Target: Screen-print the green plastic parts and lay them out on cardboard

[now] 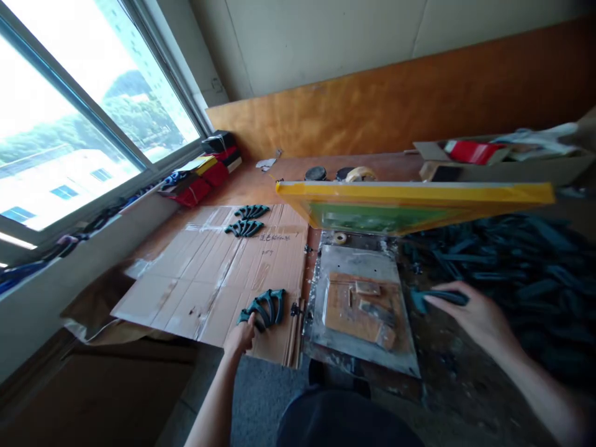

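Observation:
Several dark green curved handles (pixel 270 305) lie fanned side by side near the front right of a cardboard sheet (pixel 186 273). My left hand (pixel 241 337) is closed at their lower left end, its fingertips on one handle; the finer grip is hard to see. On the other side, my right hand (pixel 479 313) pinches another dark green handle (pixel 442 297) above the dark bench, beside a big heap of similar dark green pieces (pixel 516 261). Farther back on the cardboard rest two more fanned groups of handles (pixel 244 228).
Between my hands is a metal plate (pixel 344 257) carrying a wooden block jig (pixel 339 310). A yellow-edged screen frame (pixel 419 192) stands raised above its back end. Dark round lids (pixel 315 174), a tape roll (pixel 361 174) and a filled carton (pixel 512 167) are behind.

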### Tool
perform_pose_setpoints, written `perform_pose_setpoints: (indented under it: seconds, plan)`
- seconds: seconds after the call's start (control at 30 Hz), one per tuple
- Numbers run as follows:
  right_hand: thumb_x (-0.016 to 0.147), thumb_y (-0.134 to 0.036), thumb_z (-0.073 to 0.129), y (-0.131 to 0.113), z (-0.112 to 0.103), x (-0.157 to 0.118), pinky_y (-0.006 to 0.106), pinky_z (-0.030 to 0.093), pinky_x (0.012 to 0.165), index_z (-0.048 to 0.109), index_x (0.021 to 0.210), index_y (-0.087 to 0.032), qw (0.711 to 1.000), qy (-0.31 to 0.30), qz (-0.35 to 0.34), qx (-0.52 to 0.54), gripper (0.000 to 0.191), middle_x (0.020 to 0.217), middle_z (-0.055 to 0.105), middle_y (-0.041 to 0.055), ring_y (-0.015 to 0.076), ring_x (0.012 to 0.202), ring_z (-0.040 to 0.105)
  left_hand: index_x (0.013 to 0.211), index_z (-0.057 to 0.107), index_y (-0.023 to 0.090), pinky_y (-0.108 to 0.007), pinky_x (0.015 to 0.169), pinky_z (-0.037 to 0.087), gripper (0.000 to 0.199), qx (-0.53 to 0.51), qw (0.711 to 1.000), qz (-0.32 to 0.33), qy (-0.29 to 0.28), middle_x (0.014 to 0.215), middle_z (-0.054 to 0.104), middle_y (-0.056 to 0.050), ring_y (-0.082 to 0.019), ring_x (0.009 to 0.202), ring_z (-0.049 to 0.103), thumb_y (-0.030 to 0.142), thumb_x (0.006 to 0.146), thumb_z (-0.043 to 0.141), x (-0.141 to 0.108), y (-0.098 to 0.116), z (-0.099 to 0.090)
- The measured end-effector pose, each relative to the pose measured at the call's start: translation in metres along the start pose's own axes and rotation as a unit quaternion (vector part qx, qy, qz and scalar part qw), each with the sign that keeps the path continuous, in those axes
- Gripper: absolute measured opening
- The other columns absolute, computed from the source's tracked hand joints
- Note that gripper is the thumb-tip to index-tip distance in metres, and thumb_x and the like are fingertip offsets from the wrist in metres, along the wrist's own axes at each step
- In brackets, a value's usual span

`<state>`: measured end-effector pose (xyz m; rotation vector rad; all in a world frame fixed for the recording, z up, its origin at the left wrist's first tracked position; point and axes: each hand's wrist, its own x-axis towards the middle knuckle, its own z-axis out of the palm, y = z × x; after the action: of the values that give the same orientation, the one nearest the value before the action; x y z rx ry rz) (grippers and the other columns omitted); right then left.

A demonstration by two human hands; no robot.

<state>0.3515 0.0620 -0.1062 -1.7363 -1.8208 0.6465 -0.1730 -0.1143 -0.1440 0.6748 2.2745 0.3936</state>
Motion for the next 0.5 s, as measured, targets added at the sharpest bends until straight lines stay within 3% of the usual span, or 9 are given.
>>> perform_pose_setpoints:
  seconds: [0.1, 0.17, 0.23, 0.33, 0.37, 0.43, 0.5]
  plan:
    - [0.075, -0.053, 0.060, -0.059, 0.052, -0.014, 0.039, 0.052, 0.077, 0.067, 0.089, -0.024, 0.990, -0.067, -0.063, 0.107, 0.033, 0.092, 0.070, 0.0054, 0.0276, 0.086, 0.065, 0.081, 0.065, 0.019, -0.027, 0.057, 0.044, 0.046, -0.027, 0.997, 0.069, 0.034, 0.053, 0.054, -0.002, -0.019, 0.054, 0.059, 0.055, 0.088, 0.037, -0.014, 0.035, 0.004]
    - [0.085, -0.043, 0.053, -0.079, 0.077, -0.020, 0.038, 0.051, 0.083, 0.069, 0.098, -0.024, 0.981, -0.086, -0.138, 0.105, 0.028, 0.098, 0.069, 0.0052, 0.0243, 0.091, 0.064, 0.098, 0.063, 0.018, -0.023, 0.053, 0.040, 0.050, -0.110, 0.982, 0.148, 0.047, 0.057, 0.053, 0.001, -0.014, 0.051, 0.053, 0.057, 0.091, 0.032, -0.028, 0.080, 0.007]
    - [0.089, -0.030, 0.049, -0.084, 0.092, -0.024, 0.036, 0.050, 0.085, 0.070, 0.102, -0.024, 0.970, -0.085, -0.221, 0.044, 0.026, 0.100, 0.068, 0.0057, 0.0223, 0.092, 0.062, 0.119, 0.055, 0.018, -0.020, 0.048, 0.036, 0.055, -0.262, 0.928, 0.260, 0.043, 0.060, 0.052, 0.004, -0.011, 0.046, 0.046, 0.061, 0.089, 0.036, -0.048, 0.139, 0.003]
    - [0.088, -0.017, 0.048, -0.081, 0.099, -0.026, 0.037, 0.049, 0.085, 0.072, 0.105, -0.022, 0.944, -0.067, -0.308, -0.093, 0.030, 0.098, 0.065, 0.0080, 0.0232, 0.093, 0.058, 0.133, 0.046, 0.019, -0.018, 0.049, 0.038, 0.064, -0.434, 0.816, 0.381, -0.010, 0.061, 0.054, 0.005, -0.008, 0.046, 0.044, 0.064, 0.087, 0.039, -0.083, 0.229, -0.016]
    - [0.087, -0.014, 0.048, -0.080, 0.099, -0.027, 0.037, 0.048, 0.086, 0.071, 0.108, -0.022, 0.935, -0.064, -0.325, -0.129, 0.032, 0.099, 0.064, 0.0089, 0.0239, 0.094, 0.056, 0.133, 0.045, 0.018, -0.018, 0.049, 0.038, 0.066, -0.455, 0.794, 0.401, -0.038, 0.060, 0.055, 0.004, -0.008, 0.046, 0.045, 0.066, 0.087, 0.036, -0.093, 0.254, -0.024]
    - [0.085, -0.010, 0.048, -0.078, 0.097, -0.028, 0.038, 0.047, 0.089, 0.069, 0.113, -0.021, 0.921, -0.065, -0.345, -0.170, 0.036, 0.101, 0.063, 0.0100, 0.0249, 0.097, 0.055, 0.127, 0.051, 0.015, -0.018, 0.046, 0.038, 0.070, -0.475, 0.776, 0.410, -0.070, 0.057, 0.055, 0.003, -0.008, 0.044, 0.046, 0.069, 0.087, 0.031, -0.109, 0.284, -0.038]
    - [0.084, -0.009, 0.047, -0.073, 0.090, -0.027, 0.038, 0.046, 0.089, 0.068, 0.115, -0.024, 0.917, -0.081, -0.349, -0.174, 0.040, 0.103, 0.062, 0.0091, 0.0244, 0.099, 0.055, 0.116, 0.058, 0.013, -0.019, 0.044, 0.037, 0.071, -0.474, 0.780, 0.402, -0.072, 0.054, 0.053, 0.003, -0.008, 0.043, 0.045, 0.070, 0.086, 0.029, -0.117, 0.285, -0.046]
